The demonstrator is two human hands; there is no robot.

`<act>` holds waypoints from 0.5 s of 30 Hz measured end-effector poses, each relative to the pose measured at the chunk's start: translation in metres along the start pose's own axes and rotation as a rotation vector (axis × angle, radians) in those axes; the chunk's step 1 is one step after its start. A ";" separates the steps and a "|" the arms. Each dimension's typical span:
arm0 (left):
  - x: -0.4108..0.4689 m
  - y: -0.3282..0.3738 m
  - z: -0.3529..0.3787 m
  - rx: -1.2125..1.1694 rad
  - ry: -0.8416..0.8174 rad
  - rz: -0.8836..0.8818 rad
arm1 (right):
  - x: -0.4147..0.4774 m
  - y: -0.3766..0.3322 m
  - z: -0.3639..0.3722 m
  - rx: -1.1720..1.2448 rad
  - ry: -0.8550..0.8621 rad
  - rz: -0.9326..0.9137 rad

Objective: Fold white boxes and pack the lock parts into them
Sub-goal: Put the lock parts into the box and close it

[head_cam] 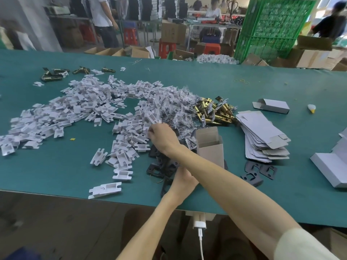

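An open, upright box with raised flaps stands in the middle of the green table. My right hand reaches across to the left of it, fingers pinched on a white plastic insert at the edge of a big heap of inserts. My left hand lies under my right forearm by the black strike plates; its fingers are hidden. Behind the box lie bagged screws and brass latches. A stack of flat white boxes is to the right.
A folded white box and a small white bottle lie at the far right, with larger white boxes at the right edge. More black plates and far-left latches are on the table. A charger hangs below its front edge.
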State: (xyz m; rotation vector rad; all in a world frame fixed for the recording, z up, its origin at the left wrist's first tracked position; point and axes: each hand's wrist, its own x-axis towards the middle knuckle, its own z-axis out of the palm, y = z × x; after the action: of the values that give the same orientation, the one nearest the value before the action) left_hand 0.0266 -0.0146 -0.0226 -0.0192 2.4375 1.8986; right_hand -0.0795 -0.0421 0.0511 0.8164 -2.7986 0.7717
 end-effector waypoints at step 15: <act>0.002 0.003 0.000 -0.228 -0.058 0.034 | -0.035 0.004 -0.125 1.717 -0.162 0.548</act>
State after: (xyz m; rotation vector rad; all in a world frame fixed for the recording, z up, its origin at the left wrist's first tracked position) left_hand 0.0247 -0.0143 -0.0201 0.0680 2.1870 2.1492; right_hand -0.0547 0.0406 0.1484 0.0443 -1.7532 3.2893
